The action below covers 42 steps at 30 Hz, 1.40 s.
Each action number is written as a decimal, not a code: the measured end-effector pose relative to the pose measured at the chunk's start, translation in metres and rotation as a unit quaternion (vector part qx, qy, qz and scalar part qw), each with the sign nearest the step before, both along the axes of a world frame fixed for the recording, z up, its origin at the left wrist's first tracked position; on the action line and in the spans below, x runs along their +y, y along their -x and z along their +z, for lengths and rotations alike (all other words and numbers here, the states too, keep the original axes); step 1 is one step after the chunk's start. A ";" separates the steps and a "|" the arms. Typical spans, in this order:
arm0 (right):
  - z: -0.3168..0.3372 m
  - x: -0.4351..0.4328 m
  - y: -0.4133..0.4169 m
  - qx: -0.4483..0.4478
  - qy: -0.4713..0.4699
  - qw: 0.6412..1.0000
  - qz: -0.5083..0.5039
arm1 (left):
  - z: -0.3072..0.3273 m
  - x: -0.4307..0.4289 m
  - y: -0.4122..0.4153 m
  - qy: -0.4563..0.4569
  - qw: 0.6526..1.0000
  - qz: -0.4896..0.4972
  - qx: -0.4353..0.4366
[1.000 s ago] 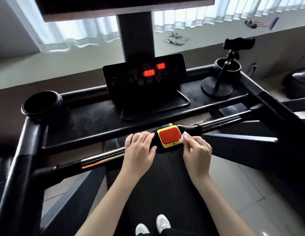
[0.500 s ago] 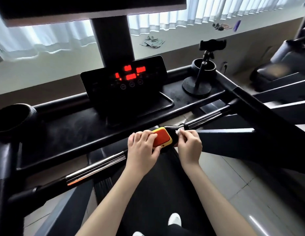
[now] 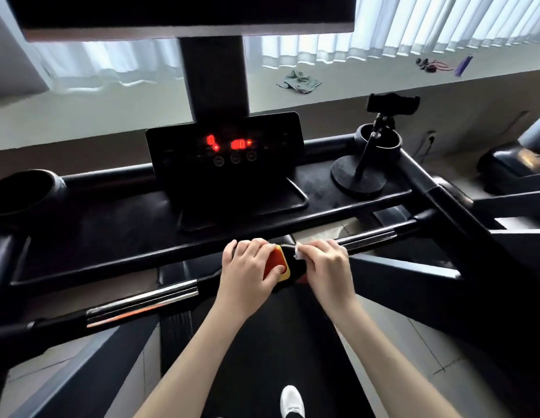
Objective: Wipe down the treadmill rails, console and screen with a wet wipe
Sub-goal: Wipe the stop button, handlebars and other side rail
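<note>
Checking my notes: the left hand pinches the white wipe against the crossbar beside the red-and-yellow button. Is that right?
Not quite: the head view shows the right hand pinching the white wipe against the crossbar beside the red-and-yellow button. The left hand holds that button instead.

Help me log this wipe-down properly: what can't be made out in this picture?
Head view:
- wet wipe: only a white corner shows; the right hand pinching it covers the rest.
- red button: its left part lies under the left hand, which holds it.
- screen: cut off by the top edge; its face is unseen.
- console digits: red glow, too blurred to read.
- left cup holder: cut by the left edge.
</note>
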State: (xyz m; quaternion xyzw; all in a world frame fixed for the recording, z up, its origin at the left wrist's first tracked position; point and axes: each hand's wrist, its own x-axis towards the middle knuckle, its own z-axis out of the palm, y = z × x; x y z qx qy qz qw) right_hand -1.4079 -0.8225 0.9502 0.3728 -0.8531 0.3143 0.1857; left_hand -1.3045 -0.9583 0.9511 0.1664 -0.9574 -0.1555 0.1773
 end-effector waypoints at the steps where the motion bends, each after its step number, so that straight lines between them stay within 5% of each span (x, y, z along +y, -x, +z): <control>1: 0.003 0.005 0.007 0.001 0.016 1.000 -0.014 | 0.000 0.000 0.000 -0.002 1.000 0.004 -0.003; 5: 0.001 0.023 0.042 0.003 0.029 0.997 -0.072 | 0.002 0.002 0.001 -0.016 1.000 0.015 -0.012; 10: -0.009 0.024 0.038 0.020 -0.008 0.999 0.036 | 0.004 0.004 0.001 -0.024 0.999 0.025 -0.001; 15: -0.007 0.032 0.052 0.024 -0.001 1.000 0.002 | 0.004 0.004 0.001 -0.026 0.999 0.030 0.001; 19: -0.017 0.032 0.041 0.042 -0.009 0.997 0.067 | 0.005 0.005 0.002 -0.026 0.999 0.035 0.000; 23: -0.014 0.044 0.056 0.039 0.009 0.999 -0.012 | 0.008 0.004 0.002 -0.022 0.999 0.030 -0.015; 28: -0.020 0.033 0.037 0.049 -0.004 0.998 0.038 | 0.013 0.006 0.011 0.001 0.999 0.000 -0.041; 33: -0.013 0.041 0.053 0.015 0.010 0.997 -0.072 | 0.015 0.015 0.019 0.001 0.998 -0.030 -0.048; 38: -0.014 0.025 0.045 0.018 -0.022 0.999 0.016 | 0.015 0.019 0.022 -0.001 0.999 -0.006 -0.047; 42: -0.009 0.038 0.067 -0.018 -0.017 0.996 -0.081 | 0.014 0.021 0.023 -0.008 0.999 0.005 -0.049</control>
